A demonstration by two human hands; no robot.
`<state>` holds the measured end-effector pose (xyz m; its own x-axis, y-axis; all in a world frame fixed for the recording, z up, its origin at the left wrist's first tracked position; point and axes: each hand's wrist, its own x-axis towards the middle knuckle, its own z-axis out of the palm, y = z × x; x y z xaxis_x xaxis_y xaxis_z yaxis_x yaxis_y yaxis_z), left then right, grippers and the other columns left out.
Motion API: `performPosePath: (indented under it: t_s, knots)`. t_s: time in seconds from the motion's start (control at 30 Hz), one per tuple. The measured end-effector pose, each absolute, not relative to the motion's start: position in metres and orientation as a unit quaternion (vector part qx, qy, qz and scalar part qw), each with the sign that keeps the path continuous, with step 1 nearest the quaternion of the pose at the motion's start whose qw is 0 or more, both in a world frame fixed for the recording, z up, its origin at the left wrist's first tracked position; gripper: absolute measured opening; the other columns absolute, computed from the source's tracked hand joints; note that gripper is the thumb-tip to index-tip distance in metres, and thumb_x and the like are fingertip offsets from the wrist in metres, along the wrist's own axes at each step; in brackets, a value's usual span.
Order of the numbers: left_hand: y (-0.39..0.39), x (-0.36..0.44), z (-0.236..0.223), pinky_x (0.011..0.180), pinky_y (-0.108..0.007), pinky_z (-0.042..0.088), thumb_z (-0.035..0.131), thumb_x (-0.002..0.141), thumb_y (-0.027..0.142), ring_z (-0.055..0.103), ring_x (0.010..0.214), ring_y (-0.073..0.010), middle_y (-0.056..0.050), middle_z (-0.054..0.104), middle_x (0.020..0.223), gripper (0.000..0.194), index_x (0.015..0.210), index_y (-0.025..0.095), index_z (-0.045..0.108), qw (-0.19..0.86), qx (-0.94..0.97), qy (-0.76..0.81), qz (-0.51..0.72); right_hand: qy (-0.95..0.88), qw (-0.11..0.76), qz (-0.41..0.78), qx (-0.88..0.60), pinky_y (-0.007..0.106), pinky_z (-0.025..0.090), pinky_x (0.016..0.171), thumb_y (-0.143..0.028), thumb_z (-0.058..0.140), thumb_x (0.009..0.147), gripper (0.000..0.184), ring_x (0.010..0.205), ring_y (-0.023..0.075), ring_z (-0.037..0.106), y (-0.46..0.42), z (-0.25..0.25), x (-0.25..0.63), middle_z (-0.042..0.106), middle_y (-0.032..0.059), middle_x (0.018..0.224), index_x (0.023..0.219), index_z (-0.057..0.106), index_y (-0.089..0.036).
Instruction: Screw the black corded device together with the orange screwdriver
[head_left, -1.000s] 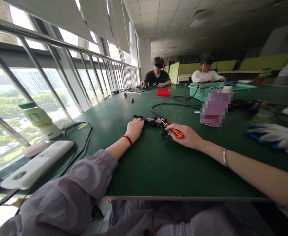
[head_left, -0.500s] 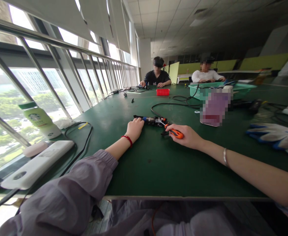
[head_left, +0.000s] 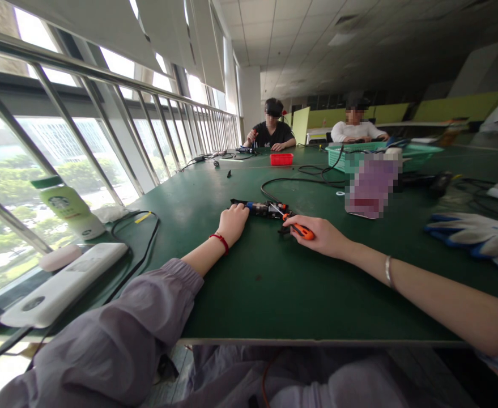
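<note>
My left hand [head_left: 234, 222] is closed over the left end of an opened corded power tool [head_left: 268, 209], which lies on the green table. The tool shows a blue section in the middle, black parts and small orange bits at its right end. In my right hand [head_left: 320, 233] is a screwdriver with an orange-and-black handle [head_left: 303, 230]. Its thin metal shaft points up and left onto the right part of the tool; what exactly the tip touches is too small to tell. A black cable [head_left: 269, 182] runs from the tool's far side.
Ahead on the green table [head_left: 240, 294] are a red tray [head_left: 281, 160], a green basket [head_left: 337, 161] and a blurred purple object [head_left: 371, 187]. Gloves [head_left: 469, 231] lie right. At left are a bottle [head_left: 68, 209] and a white power bank [head_left: 66, 286]. Two people sit opposite.
My right hand and the screwdriver have shifted slightly left. My left hand and the tool stay put. The person opposite in black has raised a hand holding something orange.
</note>
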<state>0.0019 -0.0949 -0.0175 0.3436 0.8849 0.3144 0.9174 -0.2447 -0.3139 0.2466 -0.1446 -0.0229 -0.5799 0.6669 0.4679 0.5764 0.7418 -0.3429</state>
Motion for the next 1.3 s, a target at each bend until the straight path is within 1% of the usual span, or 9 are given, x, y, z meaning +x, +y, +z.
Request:
performPosePath:
  t_s: [0.17,0.33,0.57,0.9,1.07,1.17,1.3]
  knots:
    - [-0.095,0.002,-0.018,0.071,-0.031,0.05,0.036,0.09,0.01,0.056,0.098,-0.0239,-0.012,0.059,0.104,0.029,0.105,0.013,0.06,0.231,-0.788,-0.568,-0.045,-0.887,0.296,0.067,-0.348,0.033,0.049,0.083,-0.021,0.052,0.079,0.032,0.096,0.0196,0.064,-0.142,-0.027,0.245,0.064,0.005,0.115,0.111,0.058,-0.022]
    - [-0.095,0.003,-0.018,0.071,-0.03,0.049,0.036,0.09,0.01,0.056,0.098,-0.0234,-0.012,0.059,0.104,0.028,0.104,0.013,0.06,0.231,-0.788,-0.568,-0.044,-0.89,0.297,0.071,-0.339,0.035,0.047,0.088,-0.023,0.051,0.081,0.032,0.102,0.0206,0.062,-0.138,-0.03,0.244,0.062,0.0053,0.12,0.112,0.057,-0.023]
    - [-0.094,0.003,-0.018,0.071,-0.03,0.049,0.038,0.088,0.008,0.056,0.098,-0.0239,-0.013,0.059,0.104,0.028,0.099,0.013,0.063,0.226,-0.79,-0.569,-0.035,-0.892,0.295,0.071,-0.333,0.037,0.049,0.086,-0.024,0.05,0.081,0.031,0.1,0.0209,0.063,-0.134,-0.031,0.242,0.063,0.0054,0.117,0.112,0.057,-0.022]
    - [-0.096,0.005,-0.016,0.071,-0.031,0.049,0.037,0.088,0.008,0.056,0.099,-0.0241,-0.013,0.059,0.105,0.029,0.099,0.013,0.063,0.222,-0.79,-0.57,-0.032,-0.901,0.259,0.064,-0.341,0.038,0.05,0.084,-0.026,0.05,0.084,0.029,0.098,0.0215,0.063,-0.132,-0.03,0.235,0.064,0.0046,0.115,0.112,0.056,-0.023]
    - [-0.096,0.005,-0.016,0.072,-0.029,0.049,0.037,0.088,0.008,0.055,0.099,-0.0228,-0.013,0.059,0.106,0.029,0.101,0.013,0.062,0.224,-0.787,-0.574,-0.03,-0.909,0.265,0.057,-0.316,0.035,0.049,0.084,-0.022,0.049,0.082,0.029,0.099,0.0205,0.063,-0.135,-0.029,0.238,0.065,0.0041,0.114,0.11,0.058,-0.023]
    - [-0.096,0.005,-0.016,0.073,-0.029,0.049,0.037,0.088,0.008,0.055,0.1,-0.0222,-0.012,0.058,0.105,0.029,0.105,0.014,0.06,0.226,-0.786,-0.574,-0.031,-0.924,0.249,0.028,-0.288,0.032,0.049,0.08,-0.021,0.052,0.078,0.028,0.091,0.0195,0.065,-0.142,-0.026,0.241,0.067,0.0045,0.106,0.105,0.061,-0.021]
    - [-0.095,0.003,-0.017,0.074,-0.029,0.049,0.037,0.089,0.01,0.055,0.1,-0.0224,-0.012,0.058,0.105,0.028,0.107,0.015,0.058,0.225,-0.786,-0.575,-0.034,-0.932,0.231,-0.042,-0.275,0.029,0.048,0.067,-0.022,0.052,0.076,0.024,0.073,0.0179,0.065,-0.151,-0.022,0.243,0.069,0.0042,0.094,0.098,0.062,-0.021]
